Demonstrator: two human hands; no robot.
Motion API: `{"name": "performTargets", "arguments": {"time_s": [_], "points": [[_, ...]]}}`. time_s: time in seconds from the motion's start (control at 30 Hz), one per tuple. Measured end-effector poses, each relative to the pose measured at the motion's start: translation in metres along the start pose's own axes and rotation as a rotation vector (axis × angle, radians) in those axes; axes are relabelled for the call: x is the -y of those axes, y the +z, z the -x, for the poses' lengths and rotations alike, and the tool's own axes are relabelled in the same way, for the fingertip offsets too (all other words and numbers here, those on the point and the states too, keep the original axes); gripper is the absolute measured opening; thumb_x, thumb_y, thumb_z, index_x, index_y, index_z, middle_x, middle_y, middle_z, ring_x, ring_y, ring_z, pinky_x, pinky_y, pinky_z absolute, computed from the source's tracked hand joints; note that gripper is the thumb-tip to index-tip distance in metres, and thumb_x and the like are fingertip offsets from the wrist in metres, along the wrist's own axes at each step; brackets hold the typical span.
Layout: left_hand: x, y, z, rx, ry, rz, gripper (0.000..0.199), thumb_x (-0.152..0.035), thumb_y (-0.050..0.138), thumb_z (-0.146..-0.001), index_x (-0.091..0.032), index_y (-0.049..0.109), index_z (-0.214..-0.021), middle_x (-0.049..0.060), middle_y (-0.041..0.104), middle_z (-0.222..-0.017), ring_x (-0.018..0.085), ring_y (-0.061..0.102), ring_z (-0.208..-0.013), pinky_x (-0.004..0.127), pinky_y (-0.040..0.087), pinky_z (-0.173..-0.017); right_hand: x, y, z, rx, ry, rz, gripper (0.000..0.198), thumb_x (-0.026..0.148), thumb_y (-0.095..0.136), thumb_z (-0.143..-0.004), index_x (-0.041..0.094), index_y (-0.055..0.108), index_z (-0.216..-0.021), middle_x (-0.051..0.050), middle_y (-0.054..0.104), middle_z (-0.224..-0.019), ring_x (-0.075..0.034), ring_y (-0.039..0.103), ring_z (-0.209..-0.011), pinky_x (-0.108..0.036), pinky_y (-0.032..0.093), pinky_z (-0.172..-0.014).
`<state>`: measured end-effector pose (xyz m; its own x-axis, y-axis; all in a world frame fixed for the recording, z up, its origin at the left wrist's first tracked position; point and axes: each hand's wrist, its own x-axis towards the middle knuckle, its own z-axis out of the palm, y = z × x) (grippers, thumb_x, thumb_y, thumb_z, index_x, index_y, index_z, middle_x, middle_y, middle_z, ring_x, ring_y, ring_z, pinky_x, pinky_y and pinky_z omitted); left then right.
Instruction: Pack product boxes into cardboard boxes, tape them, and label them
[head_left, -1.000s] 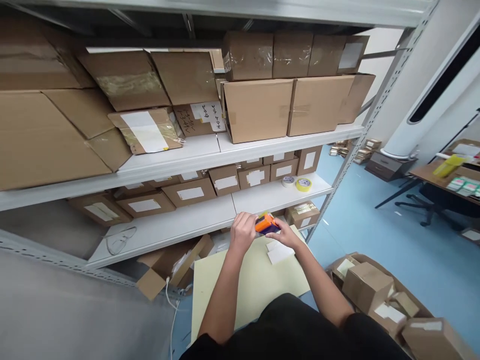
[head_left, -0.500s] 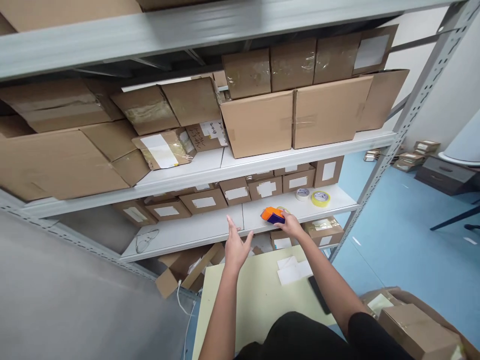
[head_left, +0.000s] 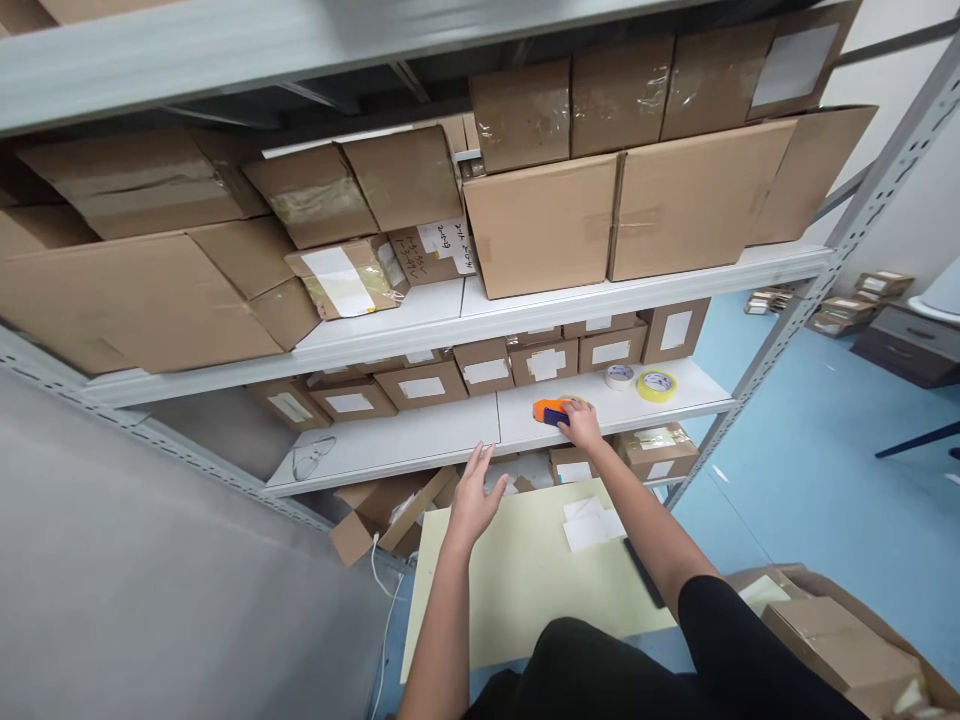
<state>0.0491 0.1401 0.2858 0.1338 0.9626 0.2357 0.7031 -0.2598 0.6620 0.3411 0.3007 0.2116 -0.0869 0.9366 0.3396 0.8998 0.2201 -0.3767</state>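
Note:
My right hand [head_left: 580, 424] is closed around an orange and dark-blue tape dispenser [head_left: 550, 411] at the front of the white shelf [head_left: 420, 430]. A bit of yellow roll shows behind the dispenser, partly covered by the fingers. Over the near edge of the pale yellow-green table [head_left: 517, 590], my left hand [head_left: 474, 497] hovers with fingers apart and nothing in it. To the right of the dispenser lie a white tape roll [head_left: 619, 377] and a yellow tape roll [head_left: 657, 386].
Labelled cardboard boxes [head_left: 421, 386] line the back of this shelf, with larger cartons [head_left: 540, 225] above. Eyeglasses [head_left: 312, 458] lie at its left end. White papers [head_left: 592, 525] and a black flat object [head_left: 643, 572] are on the table. An open carton [head_left: 375, 515] sits low left.
The tape dispenser has come down closer to the shelf surface in my right hand. My left hand stays open with its fingers closer together. The camera view has shifted slightly.

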Motion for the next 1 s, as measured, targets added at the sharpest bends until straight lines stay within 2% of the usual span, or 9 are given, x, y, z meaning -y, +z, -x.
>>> {"name": "performTargets", "arguments": {"time_s": [0.07,0.17,0.27,0.37,0.47,0.63,0.77,0.87,1.0], "points": [[0.007,-0.002,0.000,-0.002,0.017,0.004,0.058,-0.043,0.057,-0.098,-0.032,0.047,-0.155,0.009,0.036,-0.168,0.027,0.065,-0.127,0.040,0.057,-0.100,0.006,-0.004,0.010,-0.079,-0.015,-0.037,0.042,0.023,0.064,-0.088,0.016,0.064,-0.129,-0.017,0.063,-0.139,-0.034,0.050,-0.135,-0.050,0.042,-0.109],[0.012,-0.001,-0.001,0.008,0.069,-0.007,0.055,-0.040,0.058,-0.097,-0.028,0.052,-0.151,0.010,0.045,-0.162,0.029,0.053,-0.141,0.045,0.049,-0.114,0.021,-0.014,0.029,-0.173,-0.056,-0.100,0.044,0.027,0.060,-0.091,0.015,0.063,-0.133,-0.018,0.065,-0.134,-0.034,0.053,-0.131,-0.050,0.047,-0.106],[0.016,0.005,-0.002,0.028,0.125,0.011,0.053,-0.040,0.057,-0.098,-0.024,0.055,-0.148,0.011,0.050,-0.158,0.028,0.047,-0.147,0.046,0.041,-0.121,0.040,-0.026,0.057,-0.252,-0.135,-0.140,0.040,0.029,0.055,-0.096,0.018,0.065,-0.133,-0.015,0.066,-0.134,-0.032,0.054,-0.130,-0.052,0.046,-0.111],[0.025,0.021,0.000,0.060,0.161,0.058,0.052,-0.039,0.056,-0.098,-0.023,0.055,-0.148,0.012,0.052,-0.156,0.028,0.047,-0.146,0.047,0.039,-0.123,0.053,-0.037,0.093,-0.223,-0.175,-0.117,0.038,0.029,0.053,-0.099,0.022,0.065,-0.134,-0.011,0.061,-0.144,-0.031,0.044,-0.142,-0.055,0.040,-0.118],[0.040,0.049,0.007,0.117,0.161,0.085,0.054,-0.039,0.055,-0.099,-0.024,0.052,-0.150,0.011,0.051,-0.156,0.029,0.045,-0.147,0.050,0.037,-0.124,0.053,-0.044,0.133,-0.140,-0.059,-0.040,0.040,0.030,0.053,-0.099,0.023,0.064,-0.137,-0.009,0.049,-0.157,-0.033,0.034,-0.151,-0.059,0.036,-0.121],[0.061,0.106,0.024,0.263,0.193,0.040,0.056,-0.036,0.053,-0.099,-0.026,0.048,-0.153,0.010,0.040,-0.164,0.035,0.040,-0.149,0.055,0.039,-0.122,0.027,-0.049,0.204,-0.081,0.259,0.070,0.047,0.033,0.052,-0.101,0.025,0.055,-0.147,-0.009,0.041,-0.162,-0.035,0.031,-0.152,-0.063,0.032,-0.122],[0.063,0.147,0.038,0.380,0.227,0.021,0.057,-0.034,0.054,-0.097,-0.025,0.048,-0.153,0.012,0.038,-0.165,0.038,0.042,-0.146,0.056,0.041,-0.119,-0.006,-0.043,0.254,-0.069,0.397,0.100,0.051,0.036,0.051,-0.101,0.025,0.051,-0.151,-0.013,0.044,-0.160,-0.035,0.035,-0.148,-0.060,0.034,-0.121],[0.060,0.174,0.051,0.437,0.232,0.020,0.057,-0.032,0.053,-0.098,-0.024,0.047,-0.154,0.012,0.039,-0.164,0.037,0.042,-0.146,0.055,0.042,-0.119,-0.035,-0.026,0.283,-0.041,0.501,0.114,0.054,0.039,0.050,-0.101,0.020,0.048,-0.151,-0.017,0.048,-0.154,-0.035,0.041,-0.144,-0.057,0.037,-0.118],[0.058,0.212,0.069,0.473,0.214,0.014,0.057,-0.032,0.052,-0.098,-0.025,0.046,-0.155,0.011,0.041,-0.163,0.036,0.041,-0.147,0.054,0.042,-0.119,-0.077,0.011,0.318,0.032,0.631,0.075,0.064,0.043,0.057,-0.096,0.014,0.045,-0.151,-0.020,0.053,-0.147,-0.034,0.047,-0.138,-0.051,0.041,-0.115]]}}
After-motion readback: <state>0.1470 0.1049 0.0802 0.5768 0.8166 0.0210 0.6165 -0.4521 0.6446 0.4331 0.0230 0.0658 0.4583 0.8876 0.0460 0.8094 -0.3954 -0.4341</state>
